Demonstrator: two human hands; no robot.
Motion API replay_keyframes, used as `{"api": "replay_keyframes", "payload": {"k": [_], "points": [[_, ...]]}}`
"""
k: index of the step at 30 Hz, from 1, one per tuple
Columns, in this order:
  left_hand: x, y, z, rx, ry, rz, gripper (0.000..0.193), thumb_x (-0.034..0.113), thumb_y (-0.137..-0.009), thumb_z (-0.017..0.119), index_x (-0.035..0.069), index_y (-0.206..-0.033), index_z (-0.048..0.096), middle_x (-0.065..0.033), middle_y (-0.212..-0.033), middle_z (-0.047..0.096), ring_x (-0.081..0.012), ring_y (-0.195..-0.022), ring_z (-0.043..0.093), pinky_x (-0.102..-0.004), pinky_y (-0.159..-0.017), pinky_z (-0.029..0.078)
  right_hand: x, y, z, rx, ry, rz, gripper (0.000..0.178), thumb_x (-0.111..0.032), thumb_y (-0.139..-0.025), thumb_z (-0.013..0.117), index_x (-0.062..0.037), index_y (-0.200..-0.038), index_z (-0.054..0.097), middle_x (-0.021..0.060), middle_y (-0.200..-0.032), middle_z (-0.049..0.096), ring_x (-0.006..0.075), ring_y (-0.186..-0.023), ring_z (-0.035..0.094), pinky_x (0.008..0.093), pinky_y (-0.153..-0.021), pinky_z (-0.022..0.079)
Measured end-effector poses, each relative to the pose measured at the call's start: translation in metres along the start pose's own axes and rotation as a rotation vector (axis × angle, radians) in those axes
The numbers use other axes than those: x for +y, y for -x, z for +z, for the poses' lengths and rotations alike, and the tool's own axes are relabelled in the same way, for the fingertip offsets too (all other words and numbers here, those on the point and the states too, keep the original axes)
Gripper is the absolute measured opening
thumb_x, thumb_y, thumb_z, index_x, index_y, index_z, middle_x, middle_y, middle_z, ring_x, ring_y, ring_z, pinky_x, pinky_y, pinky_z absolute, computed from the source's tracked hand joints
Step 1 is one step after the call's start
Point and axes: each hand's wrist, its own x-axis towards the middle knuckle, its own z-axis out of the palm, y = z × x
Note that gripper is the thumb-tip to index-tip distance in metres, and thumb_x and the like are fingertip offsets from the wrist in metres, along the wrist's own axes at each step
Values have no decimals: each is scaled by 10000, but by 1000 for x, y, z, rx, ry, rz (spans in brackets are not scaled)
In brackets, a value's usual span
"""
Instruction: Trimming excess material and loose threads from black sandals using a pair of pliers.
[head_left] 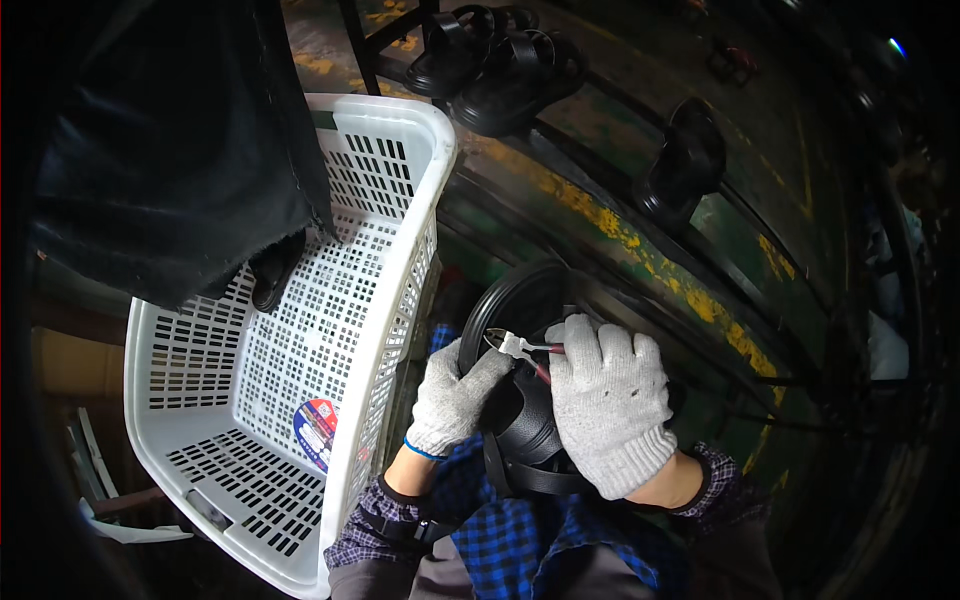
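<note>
Both of my hands wear grey-white knitted gloves. My left hand (pixel 452 392) is closed on a black sandal (pixel 525 425), its thumb against the side beside the curved sole edge. The sandal is tilted over my lap, with its strap and buckle end low down. In my right hand (pixel 612 405) is a pair of cutting pliers (pixel 516 346) with red handles, fingers wrapped round them. The pliers' jaws point left, close to the left thumb and the sole's rim. What lies between the jaws is too small to make out.
At my left stands a white slotted plastic basket (pixel 437 150), holding one dark shoe (pixel 272 278). A black sheet (pixel 180 150) hangs over its far left side. Ahead, several black sandals (pixel 525 85) rest on a dark metal rack (pixel 590 165); another sandal (pixel 688 160) sits farther right.
</note>
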Motion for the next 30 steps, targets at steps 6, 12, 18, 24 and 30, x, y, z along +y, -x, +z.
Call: {"api": "replay_keyframes", "payload": {"k": [6,12,18,24,30], "points": [[-15,-5,-1,12,44,-2,302,312,-891,680,31,-1003,678,12,-794,643,-51,-714,544,-236,-634,448,-4,3,10,-5,21,-7,134,-192,-793,606,-75,-844,648,19,-984,581,212,-836,529,375,-713,405],[-12,-4,-1,-14,79,40,288,297,-897,670,30,-1006,676,6,-794,643,-55,-722,550,-241,-639,456,2,-3,5,46,13,-54,152,-209,-799,622,-80,-873,654,28,-914,565,216,-815,530,373,-720,409],[-14,-7,-2,20,-47,-7,320,330,-892,669,30,-1001,677,-22,-791,654,-71,-719,570,-260,-661,477,5,-5,7,-61,-154,129,144,-206,-813,644,-80,-881,652,57,-869,561,255,-796,562,404,-667,471],[-19,-1,-9,106,37,-22,305,312,-879,660,25,-981,681,-47,-790,672,-105,-713,602,-281,-669,490,39,-7,44,86,-1367,642,261,-52,-851,583,15,-1099,628,60,-911,628,152,-715,592,310,-683,514],[4,-3,-6,207,43,34,296,310,-888,640,23,-954,676,-26,-762,637,-99,-690,570,-275,-662,478,75,68,86,-876,-1218,477,485,-154,-807,727,13,-1221,537,72,-1058,628,146,-971,576,307,-881,472]]}}
